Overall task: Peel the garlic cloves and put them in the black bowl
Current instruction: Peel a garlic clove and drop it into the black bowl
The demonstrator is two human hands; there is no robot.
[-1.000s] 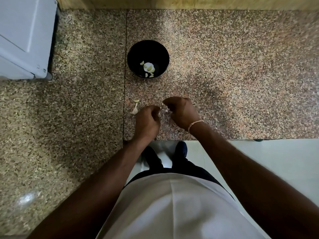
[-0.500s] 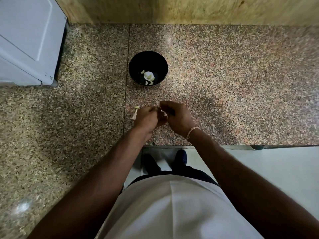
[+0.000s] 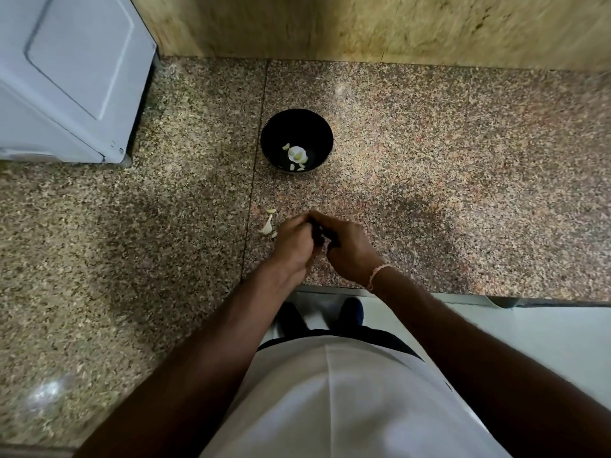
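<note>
The speckled granite table (image 3: 446,180) carries the black bowl (image 3: 296,122), which already holds a few pale peeled cloves (image 3: 297,155). Nearer the person than the bowl, the left hand (image 3: 294,244) and right hand (image 3: 351,247) meet with fingers curled inward — whatever they pinch is hidden, though peeling looks under way. Loose skin scraps (image 3: 267,226) lie just left of them. Next, likely, a reach forward to the bowl — once the clove is bare.

One black bowl (image 3: 296,127), two hands.
</note>
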